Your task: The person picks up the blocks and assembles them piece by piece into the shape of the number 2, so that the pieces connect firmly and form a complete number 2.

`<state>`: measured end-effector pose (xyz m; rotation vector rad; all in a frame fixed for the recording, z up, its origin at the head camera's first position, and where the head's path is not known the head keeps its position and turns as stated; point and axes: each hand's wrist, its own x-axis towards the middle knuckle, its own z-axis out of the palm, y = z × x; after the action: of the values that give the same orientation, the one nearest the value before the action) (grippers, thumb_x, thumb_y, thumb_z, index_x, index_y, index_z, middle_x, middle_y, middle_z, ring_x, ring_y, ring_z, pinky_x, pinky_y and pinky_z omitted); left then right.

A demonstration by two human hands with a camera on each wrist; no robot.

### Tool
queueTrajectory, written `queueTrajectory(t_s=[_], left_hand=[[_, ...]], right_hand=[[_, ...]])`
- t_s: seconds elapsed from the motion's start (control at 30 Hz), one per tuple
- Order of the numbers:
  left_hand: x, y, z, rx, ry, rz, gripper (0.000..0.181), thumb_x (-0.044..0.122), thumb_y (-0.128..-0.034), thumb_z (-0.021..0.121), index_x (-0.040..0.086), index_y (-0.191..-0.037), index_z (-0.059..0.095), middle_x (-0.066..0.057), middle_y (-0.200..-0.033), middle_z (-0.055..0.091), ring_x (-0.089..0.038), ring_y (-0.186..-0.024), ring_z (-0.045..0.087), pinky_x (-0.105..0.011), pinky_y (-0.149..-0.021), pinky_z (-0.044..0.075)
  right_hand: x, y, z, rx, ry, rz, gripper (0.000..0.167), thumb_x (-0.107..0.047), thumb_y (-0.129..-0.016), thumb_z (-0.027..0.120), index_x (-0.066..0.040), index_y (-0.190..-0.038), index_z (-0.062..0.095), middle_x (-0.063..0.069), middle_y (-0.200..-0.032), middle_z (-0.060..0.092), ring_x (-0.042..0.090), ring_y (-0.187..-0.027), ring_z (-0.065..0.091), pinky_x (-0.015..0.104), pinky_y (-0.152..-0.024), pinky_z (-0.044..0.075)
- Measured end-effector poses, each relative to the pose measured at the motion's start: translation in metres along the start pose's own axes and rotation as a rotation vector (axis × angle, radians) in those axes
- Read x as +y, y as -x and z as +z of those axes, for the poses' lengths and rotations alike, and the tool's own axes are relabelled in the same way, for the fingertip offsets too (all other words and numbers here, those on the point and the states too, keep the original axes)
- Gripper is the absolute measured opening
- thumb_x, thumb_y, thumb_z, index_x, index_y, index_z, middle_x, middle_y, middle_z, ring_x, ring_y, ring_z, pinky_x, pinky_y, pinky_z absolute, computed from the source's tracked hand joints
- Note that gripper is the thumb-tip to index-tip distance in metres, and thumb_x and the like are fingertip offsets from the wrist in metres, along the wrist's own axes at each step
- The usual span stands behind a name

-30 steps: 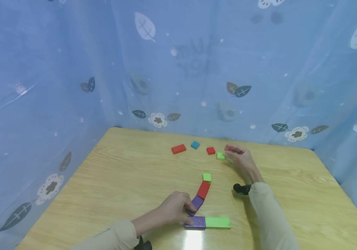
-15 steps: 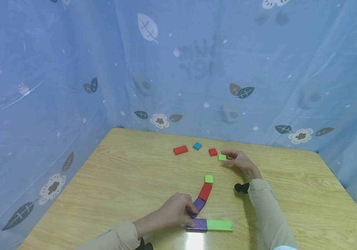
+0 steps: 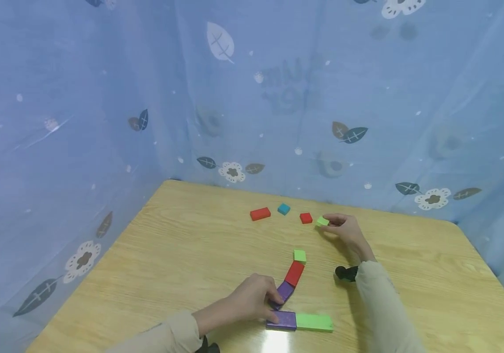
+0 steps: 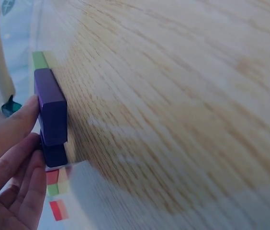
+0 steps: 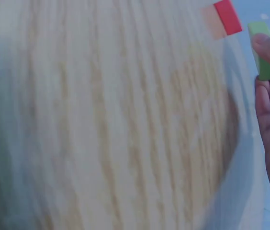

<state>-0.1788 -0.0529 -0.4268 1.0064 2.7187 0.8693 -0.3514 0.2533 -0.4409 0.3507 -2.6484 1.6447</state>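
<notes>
In the head view, my left hand [image 3: 253, 297] spans two purple blocks at the near side of the table. Its thumb touches the near purple block [image 3: 284, 320] and its fingers touch the angled purple block [image 3: 285, 290]. The left wrist view shows the thumb against the side of a purple block [image 4: 51, 103]. Farther off, my right hand [image 3: 344, 230] pinches a small green block [image 3: 322, 221] between thumb and fingers, seen close up as a green block [image 5: 267, 62] in the right wrist view; it appears tilted.
A green rectangular block [image 3: 314, 322] adjoins the near purple one. A red block [image 3: 294, 273] and a small green block [image 3: 299, 256] continue the angled row. Toward the back lie a red block [image 3: 260, 214], a blue block [image 3: 283, 209] and a small red block [image 3: 306, 218].
My right hand has closed its thumb and fingers on the small green block and shifted it slightly right, away from the small red block. The left hand stays at the purple blocks.
</notes>
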Motion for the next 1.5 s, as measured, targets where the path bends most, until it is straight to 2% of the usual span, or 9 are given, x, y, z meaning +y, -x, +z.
queueTrajectory(t_s=[0.13, 0.23, 0.5, 0.7, 0.83, 1.03, 1.3, 1.5], left_hand=[[0.002, -0.004, 0.004, -0.006, -0.002, 0.002, 0.032, 0.023, -0.0631, 0.088, 0.014, -0.092, 0.077, 0.015, -0.077, 0.059, 0.006, -0.071, 0.051, -0.009, -0.065, 0.042], [0.002, -0.004, 0.003, 0.000, 0.009, -0.014, 0.032, 0.022, -0.0629, 0.088, 0.013, -0.092, 0.077, 0.014, -0.078, 0.060, 0.006, -0.071, 0.051, -0.010, -0.065, 0.042], [0.001, 0.002, 0.003, 0.019, 0.014, -0.009, 0.032, 0.022, -0.0621, 0.089, 0.012, -0.091, 0.077, 0.014, -0.078, 0.061, 0.005, -0.071, 0.051, -0.011, -0.065, 0.042], [-0.001, 0.003, 0.003, 0.005, 0.002, -0.005, 0.032, 0.022, -0.0624, 0.089, 0.013, -0.091, 0.077, 0.013, -0.078, 0.060, 0.005, -0.070, 0.051, -0.010, -0.065, 0.042], [-0.001, 0.001, 0.001, -0.003, -0.008, 0.012, 0.032, 0.022, -0.0626, 0.089, 0.012, -0.091, 0.077, 0.012, -0.078, 0.061, 0.004, -0.070, 0.051, -0.010, -0.065, 0.041], [-0.002, 0.001, 0.000, -0.011, -0.010, 0.017, 0.033, 0.022, -0.0620, 0.089, 0.013, -0.091, 0.077, 0.012, -0.078, 0.061, 0.004, -0.070, 0.052, -0.009, -0.064, 0.041], [-0.002, 0.000, 0.000, -0.018, -0.017, 0.013, 0.033, 0.023, -0.0638, 0.088, 0.013, -0.093, 0.077, 0.012, -0.078, 0.061, 0.003, -0.070, 0.051, -0.011, -0.063, 0.041], [-0.002, 0.001, 0.001, -0.019, 0.006, 0.005, 0.032, 0.022, -0.0645, 0.088, 0.012, -0.093, 0.077, 0.012, -0.079, 0.061, 0.004, -0.070, 0.051, -0.010, -0.063, 0.041]], right_hand=[[-0.003, 0.006, -0.009, 0.067, 0.007, -0.024, 0.044, -0.010, -0.083, 0.074, 0.007, -0.122, 0.061, 0.020, -0.109, 0.065, 0.001, -0.083, 0.058, 0.016, -0.073, 0.049], [-0.010, 0.005, -0.009, 0.065, 0.003, -0.057, 0.045, -0.013, -0.084, 0.075, 0.007, -0.121, 0.061, 0.019, -0.108, 0.065, 0.002, -0.084, 0.059, 0.016, -0.074, 0.049], [-0.037, 0.007, 0.003, -0.026, 0.020, -0.116, 0.042, -0.013, -0.081, 0.077, 0.006, -0.117, 0.064, 0.021, -0.109, 0.065, 0.008, -0.085, 0.061, 0.019, -0.073, 0.051], [-0.048, 0.014, 0.008, -0.070, 0.047, -0.137, 0.043, -0.015, -0.082, 0.077, 0.005, -0.118, 0.064, 0.024, -0.113, 0.063, 0.010, -0.088, 0.060, 0.020, -0.074, 0.050], [-0.052, 0.020, 0.011, -0.069, 0.029, -0.142, 0.040, -0.014, -0.080, 0.078, 0.002, -0.115, 0.066, 0.020, -0.114, 0.064, 0.011, -0.089, 0.061, 0.021, -0.076, 0.051], [-0.056, 0.024, 0.020, -0.119, -0.014, -0.160, 0.037, -0.012, -0.078, 0.079, 0.001, -0.111, 0.068, 0.018, -0.114, 0.065, 0.012, -0.090, 0.063, 0.023, -0.078, 0.052], [-0.060, 0.030, 0.030, -0.199, -0.011, -0.207, 0.038, -0.011, -0.078, 0.079, 0.002, -0.112, 0.068, 0.020, -0.113, 0.065, 0.028, -0.098, 0.064, 0.024, -0.080, 0.052], [-0.056, 0.032, 0.032, -0.246, 0.011, -0.238, 0.038, -0.008, -0.079, 0.078, 0.004, -0.114, 0.067, 0.020, -0.114, 0.065, 0.029, -0.100, 0.064, 0.024, -0.082, 0.052]])
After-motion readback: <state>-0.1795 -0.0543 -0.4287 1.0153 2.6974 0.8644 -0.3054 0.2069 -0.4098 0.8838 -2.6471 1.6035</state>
